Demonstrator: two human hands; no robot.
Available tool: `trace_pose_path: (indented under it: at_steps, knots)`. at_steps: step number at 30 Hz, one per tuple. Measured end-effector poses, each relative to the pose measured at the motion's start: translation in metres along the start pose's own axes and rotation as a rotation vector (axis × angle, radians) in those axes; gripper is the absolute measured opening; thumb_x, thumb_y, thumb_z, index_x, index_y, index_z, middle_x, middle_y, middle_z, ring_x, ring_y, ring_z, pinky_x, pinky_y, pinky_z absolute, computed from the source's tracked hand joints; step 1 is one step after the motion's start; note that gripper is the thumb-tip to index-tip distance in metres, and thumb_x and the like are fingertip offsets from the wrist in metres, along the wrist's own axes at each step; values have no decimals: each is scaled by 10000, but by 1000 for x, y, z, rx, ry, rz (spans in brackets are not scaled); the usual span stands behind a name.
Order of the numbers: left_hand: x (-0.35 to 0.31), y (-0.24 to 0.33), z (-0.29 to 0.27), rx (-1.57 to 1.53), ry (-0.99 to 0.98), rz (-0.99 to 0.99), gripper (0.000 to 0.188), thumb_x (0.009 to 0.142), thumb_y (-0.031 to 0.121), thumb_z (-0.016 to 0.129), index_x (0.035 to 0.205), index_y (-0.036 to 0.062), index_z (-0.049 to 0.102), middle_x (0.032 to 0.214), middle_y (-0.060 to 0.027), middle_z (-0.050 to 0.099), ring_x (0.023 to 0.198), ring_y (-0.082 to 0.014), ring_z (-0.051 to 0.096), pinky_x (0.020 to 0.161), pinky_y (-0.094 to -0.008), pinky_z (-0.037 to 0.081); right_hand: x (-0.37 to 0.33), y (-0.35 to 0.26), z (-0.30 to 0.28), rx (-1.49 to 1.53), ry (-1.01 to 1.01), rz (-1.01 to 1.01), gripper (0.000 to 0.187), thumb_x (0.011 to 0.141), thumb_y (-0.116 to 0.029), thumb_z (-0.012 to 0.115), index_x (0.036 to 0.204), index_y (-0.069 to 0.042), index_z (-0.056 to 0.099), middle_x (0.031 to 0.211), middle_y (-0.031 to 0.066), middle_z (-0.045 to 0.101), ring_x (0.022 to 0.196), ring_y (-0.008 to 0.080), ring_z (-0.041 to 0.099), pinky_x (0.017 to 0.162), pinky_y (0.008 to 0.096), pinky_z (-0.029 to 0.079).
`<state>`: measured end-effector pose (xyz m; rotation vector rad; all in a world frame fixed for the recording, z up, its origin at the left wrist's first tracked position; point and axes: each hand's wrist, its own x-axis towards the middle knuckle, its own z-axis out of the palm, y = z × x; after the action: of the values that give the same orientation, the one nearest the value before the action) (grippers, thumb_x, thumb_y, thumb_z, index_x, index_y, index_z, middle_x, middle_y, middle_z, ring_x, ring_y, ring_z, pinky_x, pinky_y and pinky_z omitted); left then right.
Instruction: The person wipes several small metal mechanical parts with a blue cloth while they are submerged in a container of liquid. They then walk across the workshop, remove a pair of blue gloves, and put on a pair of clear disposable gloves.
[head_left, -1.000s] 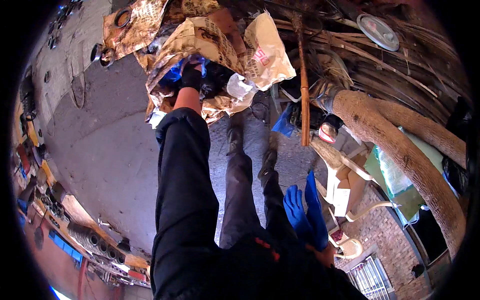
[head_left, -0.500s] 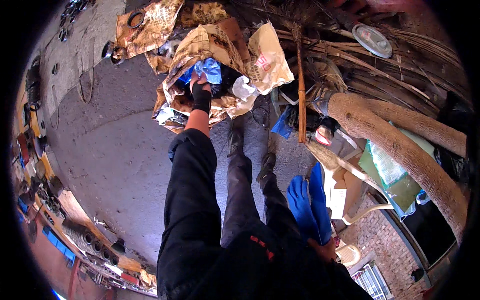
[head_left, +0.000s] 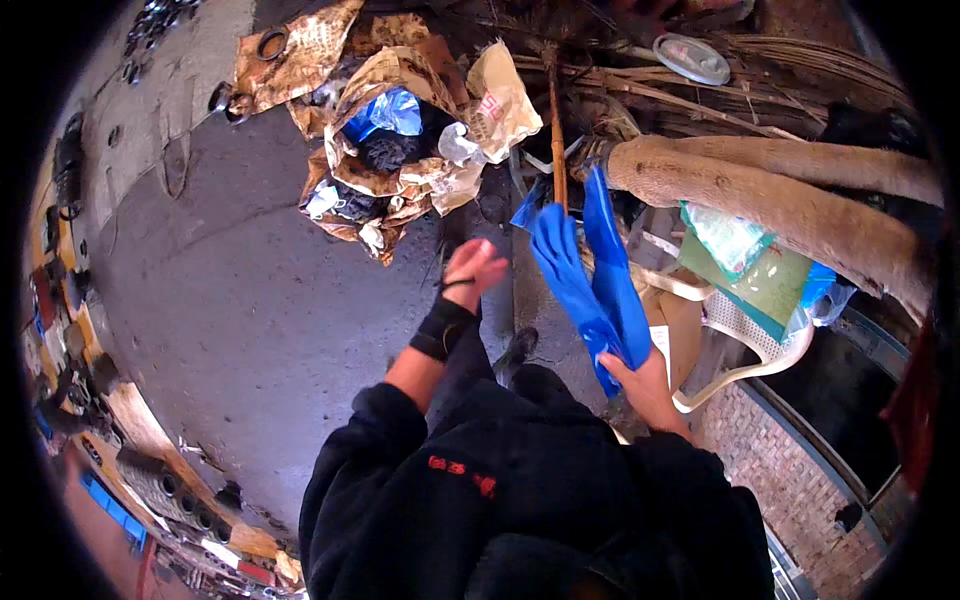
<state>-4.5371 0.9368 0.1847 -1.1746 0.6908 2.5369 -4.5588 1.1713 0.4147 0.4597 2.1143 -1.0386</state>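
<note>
My right hand [head_left: 645,385] grips a pair of long blue rubber gloves [head_left: 622,300] near their lower end; the glove fingers point up and away from me. To the left of them my left hand [head_left: 473,268], with a black band around the wrist, hangs in the air, fingers apart and nothing in them. Beyond it stands a torn, stained brown paper sack [head_left: 440,88], its mouth open. Crumpled blue plastic [head_left: 395,112] and dark stuff that I cannot make out lie inside.
On the right, a cream plastic chair [head_left: 770,352] carries a green sheet and plastic bags. Thick wrapped trunks or pipes [head_left: 760,200] reach in above it. An upright wooden pole [head_left: 557,130] stands beside the sack. Dark rings [head_left: 238,105] lie at the far left.
My left hand has left the blue plastic in the sack and come back toward me. My right hand has raised the blue gloves in front of my body.
</note>
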Motion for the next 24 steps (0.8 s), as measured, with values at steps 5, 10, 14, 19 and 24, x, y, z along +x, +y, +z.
trace_pose_path:
  at_steps: [5, 10, 14, 19, 24]
  knots:
    - [-113, -27, 68, -140, -456, 24, 712, 869, 439, 561, 1408, 98, 245, 1401, -113, 353, 1236, -327, 410, 989, -485, 360, -26, 34, 8, -317, 225, -416, 531, 737, -160, 725, 1170, 16, 474, 976, 165, 618, 903, 276, 616, 789, 355, 474]
    - [-186, -109, 106, -514, -616, 61, 683, 876, 544, 468, 1381, 109, 321, 1391, -102, 394, 1257, -301, 391, 1018, -498, 328, -72, 90, -21, -595, 235, -766, 828, 654, -253, 791, 1287, 29, 337, 1157, 226, 514, 1026, 399, 535, 864, 425, 450]
    - [-235, -153, 140, -440, -636, 101, 717, 870, 630, 368, 1321, 75, 401, 1337, -128, 461, 1202, -324, 450, 1022, -494, 333, -126, 125, -53, -590, 83, -830, 1097, 584, -424, 815, 1364, 43, 201, 1343, 257, 331, 1237, 413, 360, 1009, 426, 343]
    - [-244, -202, 137, -317, -838, 38, 763, 830, 612, 430, 1341, 49, 367, 1337, -209, 427, 1195, -437, 427, 977, -563, 371, -178, 171, -95, -533, -122, -899, 1204, 567, -561, 784, 1400, 39, 156, 1446, 255, 188, 1331, 384, 251, 1070, 414, 271]
    - [-291, -210, 155, -188, -899, -165, 721, 868, 586, 360, 1269, -10, 427, 1235, -258, 496, 1089, -468, 504, 934, -589, 392, -187, 175, -142, -70, 82, -816, 676, 700, -382, 772, 1208, -13, 519, 1199, 171, 556, 1084, 251, 559, 866, 354, 471]
